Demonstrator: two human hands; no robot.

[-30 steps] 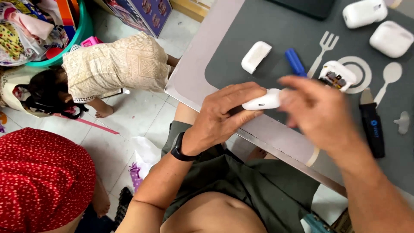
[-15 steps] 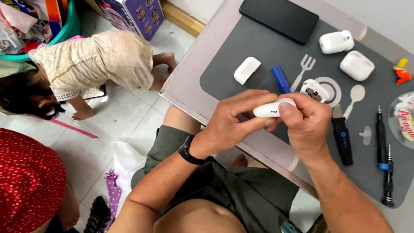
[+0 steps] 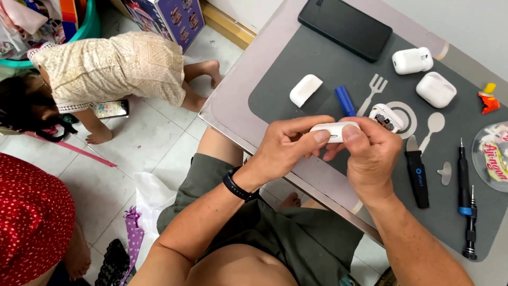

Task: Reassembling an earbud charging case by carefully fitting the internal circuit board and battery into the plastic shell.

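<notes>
Both my hands grip a small white earbud case shell [image 3: 332, 131] above the near edge of the grey mat [image 3: 296, 63]. My left hand [image 3: 288, 151] pinches its left end with thumb and fingers. My right hand [image 3: 370, 156] holds its right end, thumb pressed near a small metal part on the shell. Just beyond my fingers lies an opened white case part [image 3: 386, 117] with dark innards, and a blue pen-like tool [image 3: 346, 100].
On the mat lie a white lid piece [image 3: 305, 89], two whole white cases [image 3: 412, 60] [image 3: 436, 89], a black phone [image 3: 345, 28], a black pry tool [image 3: 417, 177], screwdrivers [image 3: 464, 177], a round dish [image 3: 492, 156]. A child [image 3: 106, 69] crouches on the floor at left.
The view has shifted, so the table shows more fully. My hands have stayed together on the white shell, turning it slightly. The child has crawled to the right.
</notes>
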